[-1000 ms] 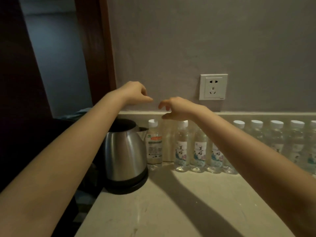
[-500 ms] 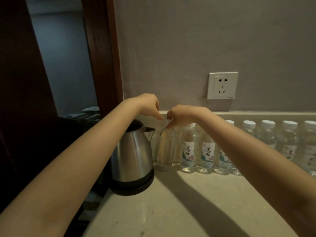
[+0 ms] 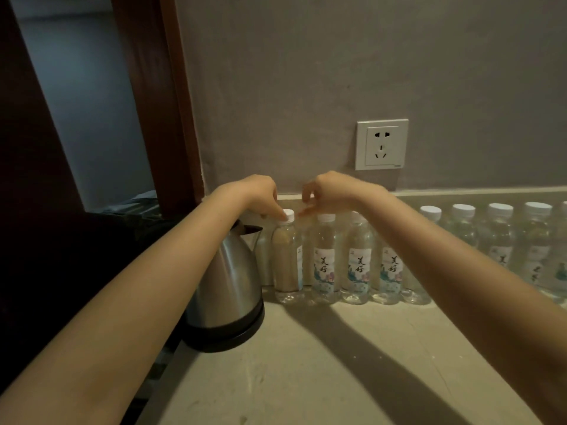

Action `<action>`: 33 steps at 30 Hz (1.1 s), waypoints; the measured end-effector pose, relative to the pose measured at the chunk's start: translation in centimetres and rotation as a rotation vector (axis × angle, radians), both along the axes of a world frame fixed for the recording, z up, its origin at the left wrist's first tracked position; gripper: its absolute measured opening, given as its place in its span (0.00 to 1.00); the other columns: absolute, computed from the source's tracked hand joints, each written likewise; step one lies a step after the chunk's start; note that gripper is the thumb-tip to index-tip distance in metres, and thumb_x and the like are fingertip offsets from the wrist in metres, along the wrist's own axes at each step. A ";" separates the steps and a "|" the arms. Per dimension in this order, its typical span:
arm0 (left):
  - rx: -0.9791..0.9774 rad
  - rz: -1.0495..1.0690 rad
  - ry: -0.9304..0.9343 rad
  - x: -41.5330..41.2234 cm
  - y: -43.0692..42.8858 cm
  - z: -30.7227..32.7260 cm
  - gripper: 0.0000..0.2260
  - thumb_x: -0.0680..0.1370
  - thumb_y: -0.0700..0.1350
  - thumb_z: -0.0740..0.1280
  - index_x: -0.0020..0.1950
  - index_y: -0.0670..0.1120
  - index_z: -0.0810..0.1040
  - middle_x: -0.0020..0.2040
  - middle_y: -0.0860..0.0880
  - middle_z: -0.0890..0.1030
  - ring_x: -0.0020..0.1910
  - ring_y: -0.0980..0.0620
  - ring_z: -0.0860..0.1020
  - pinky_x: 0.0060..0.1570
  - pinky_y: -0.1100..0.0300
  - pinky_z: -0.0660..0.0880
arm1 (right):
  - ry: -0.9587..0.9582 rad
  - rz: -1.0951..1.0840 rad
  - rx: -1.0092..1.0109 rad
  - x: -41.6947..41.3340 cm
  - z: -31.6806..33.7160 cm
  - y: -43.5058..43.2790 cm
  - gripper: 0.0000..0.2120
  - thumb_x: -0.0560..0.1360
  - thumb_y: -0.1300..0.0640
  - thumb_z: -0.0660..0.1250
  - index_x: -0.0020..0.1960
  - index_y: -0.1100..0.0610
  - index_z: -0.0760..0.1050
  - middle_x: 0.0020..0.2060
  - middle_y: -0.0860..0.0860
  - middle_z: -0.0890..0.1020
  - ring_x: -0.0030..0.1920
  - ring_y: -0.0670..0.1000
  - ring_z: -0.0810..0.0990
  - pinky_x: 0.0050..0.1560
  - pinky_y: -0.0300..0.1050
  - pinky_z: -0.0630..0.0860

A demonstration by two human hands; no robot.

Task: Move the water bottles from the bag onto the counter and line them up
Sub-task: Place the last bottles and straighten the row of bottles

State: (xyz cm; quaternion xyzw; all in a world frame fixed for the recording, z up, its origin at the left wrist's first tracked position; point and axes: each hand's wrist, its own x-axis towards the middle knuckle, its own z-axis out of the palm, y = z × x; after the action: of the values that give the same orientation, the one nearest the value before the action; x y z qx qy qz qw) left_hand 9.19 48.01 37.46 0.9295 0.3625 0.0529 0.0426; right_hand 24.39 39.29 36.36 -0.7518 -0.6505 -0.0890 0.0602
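Note:
Several clear water bottles with white caps and blue-green labels stand in a row on the counter (image 3: 306, 369) against the back wall. The leftmost bottle (image 3: 287, 265) stands upright next to the kettle, its label turned to the right. My left hand (image 3: 260, 194) reaches over the kettle, and its fingertips press on this bottle's cap. My right hand (image 3: 329, 190) hovers just right of the same cap, fingers curled and a little apart, the thumb tip close to the cap. My right forearm hides part of the row.
A steel kettle (image 3: 228, 286) on a black base stands at the counter's left end, touching distance from the leftmost bottle. A white wall socket (image 3: 382, 144) sits above the row. A dark bag-like shape (image 3: 135, 210) lies left of the kettle beyond a brown door frame.
Both hands came down from above the row onto the leftmost bottle's cap. That bottle was turned, so its label now faces right. My right fingers have eased off the cap.

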 end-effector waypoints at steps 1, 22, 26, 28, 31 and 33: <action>0.012 0.005 0.004 0.6 -0.1 0.0 0.18 0.73 0.58 0.69 0.41 0.42 0.81 0.39 0.48 0.81 0.41 0.51 0.77 0.43 0.57 0.74 | 0.001 -0.019 0.004 0.7 0.2 -0.5 0.20 0.70 0.37 0.68 0.55 0.49 0.78 0.50 0.50 0.81 0.51 0.53 0.78 0.54 0.51 0.77; 0.010 -0.262 -0.016 3.0 -0.1 -1.6 0.19 0.73 0.42 0.72 0.63 0.43 0.77 0.40 0.53 0.73 0.36 0.53 0.81 0.36 0.63 0.76 | -0.002 -0.066 -0.028 1.8 -1.5 -1.0 0.19 0.69 0.43 0.72 0.57 0.51 0.80 0.45 0.52 0.82 0.46 0.54 0.79 0.49 0.51 0.79; 0.033 -0.241 -0.057 2.7 0.2 -2.2 0.19 0.73 0.43 0.72 0.64 0.44 0.76 0.44 0.53 0.74 0.38 0.53 0.82 0.39 0.60 0.77 | 0.022 -0.051 -0.034 1.5 -1.5 -1.3 0.19 0.71 0.46 0.71 0.58 0.52 0.79 0.43 0.51 0.81 0.45 0.53 0.78 0.46 0.49 0.77; 0.048 -0.235 -0.067 2.7 0.2 -2.4 0.19 0.73 0.43 0.72 0.64 0.44 0.76 0.47 0.51 0.75 0.38 0.53 0.82 0.40 0.59 0.78 | 0.040 -0.034 -0.025 1.4 -1.6 -1.5 0.18 0.72 0.47 0.71 0.59 0.53 0.79 0.38 0.49 0.77 0.42 0.52 0.76 0.40 0.45 0.73; 0.085 -0.222 -0.062 2.7 0.0 -2.5 0.19 0.74 0.43 0.71 0.64 0.44 0.76 0.51 0.49 0.78 0.38 0.52 0.82 0.44 0.55 0.80 | 0.077 -0.010 -0.016 1.6 -1.4 -1.9 0.18 0.72 0.50 0.71 0.61 0.53 0.78 0.39 0.48 0.75 0.41 0.51 0.74 0.34 0.41 0.68; 0.114 -0.211 -0.046 2.9 -0.1 -2.4 0.18 0.74 0.43 0.71 0.63 0.44 0.77 0.51 0.46 0.81 0.37 0.51 0.82 0.45 0.54 0.80 | 0.077 0.008 -0.038 1.6 -1.2 -2.1 0.19 0.72 0.50 0.71 0.62 0.52 0.77 0.42 0.49 0.77 0.43 0.51 0.74 0.40 0.42 0.70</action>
State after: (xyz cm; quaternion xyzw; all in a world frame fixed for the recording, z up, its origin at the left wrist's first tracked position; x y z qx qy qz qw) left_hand 12.07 47.91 35.05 0.9619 0.2582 0.0901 0.0035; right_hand 25.97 37.20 35.13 -0.7531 -0.6523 -0.0473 0.0715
